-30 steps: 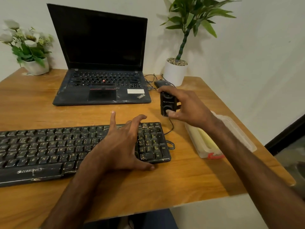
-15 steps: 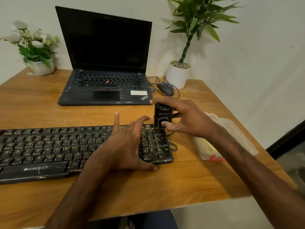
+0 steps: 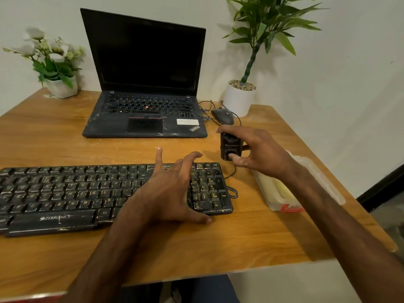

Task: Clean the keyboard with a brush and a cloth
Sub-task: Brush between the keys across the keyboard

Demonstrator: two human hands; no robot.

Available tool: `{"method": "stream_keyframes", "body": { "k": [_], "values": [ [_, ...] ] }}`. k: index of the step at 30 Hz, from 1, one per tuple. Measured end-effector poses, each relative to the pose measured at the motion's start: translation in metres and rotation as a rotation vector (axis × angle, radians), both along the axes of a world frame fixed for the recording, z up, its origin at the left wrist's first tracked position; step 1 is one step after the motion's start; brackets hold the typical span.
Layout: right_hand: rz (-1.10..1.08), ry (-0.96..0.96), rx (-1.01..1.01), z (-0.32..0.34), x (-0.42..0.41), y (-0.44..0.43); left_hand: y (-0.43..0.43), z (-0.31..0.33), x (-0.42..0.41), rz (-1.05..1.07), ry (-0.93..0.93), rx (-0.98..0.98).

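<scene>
Our left grip (image 3: 168, 193) is wide, with the fingers spread over the right end of the keyboard (image 3: 65, 193) and the thumb on the bench (image 3: 218, 248) at the keyboard's near edge. Our right grip (image 3: 260, 152) holds a small black device (image 3: 229, 147) upright between thumb and fingers, just beyond the keyboard's far right corner. A clear plastic box (image 3: 269, 189) with a yellow item inside sits right of the keyboard, partly hidden by our right forearm.

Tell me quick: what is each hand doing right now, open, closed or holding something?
Left hand: open, fingers spread over the right end of the keyboard.
Right hand: closed around a small black object, held upright between thumb and fingers.
</scene>
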State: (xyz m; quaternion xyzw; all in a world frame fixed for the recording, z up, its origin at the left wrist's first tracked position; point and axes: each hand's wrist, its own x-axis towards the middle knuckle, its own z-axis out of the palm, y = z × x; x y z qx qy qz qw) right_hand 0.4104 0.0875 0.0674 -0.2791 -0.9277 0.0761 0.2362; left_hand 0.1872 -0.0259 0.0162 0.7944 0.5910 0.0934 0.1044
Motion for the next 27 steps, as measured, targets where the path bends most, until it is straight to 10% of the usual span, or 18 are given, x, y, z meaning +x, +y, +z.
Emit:
{"method": "stream_keyframes", "body": {
  "k": [8, 18, 22, 27],
  "values": [
    [0.043, 0.241, -0.388, -0.009, -0.006, -0.005, 0.001, -0.001, 0.000, 0.006, 0.012, -0.016],
    [0.047, 0.208, -0.417, -0.004, -0.012, -0.001, 0.002, -0.005, -0.001, 0.000, -0.007, 0.018],
    [-0.064, 0.120, -0.119, 0.002, -0.017, 0.002, 0.000, -0.003, 0.000, -0.006, -0.015, 0.019],
    [0.088, 0.176, -0.338, -0.004, -0.031, -0.007, -0.001, -0.003, -0.002, 0.023, 0.026, 0.021]
  ]
}}
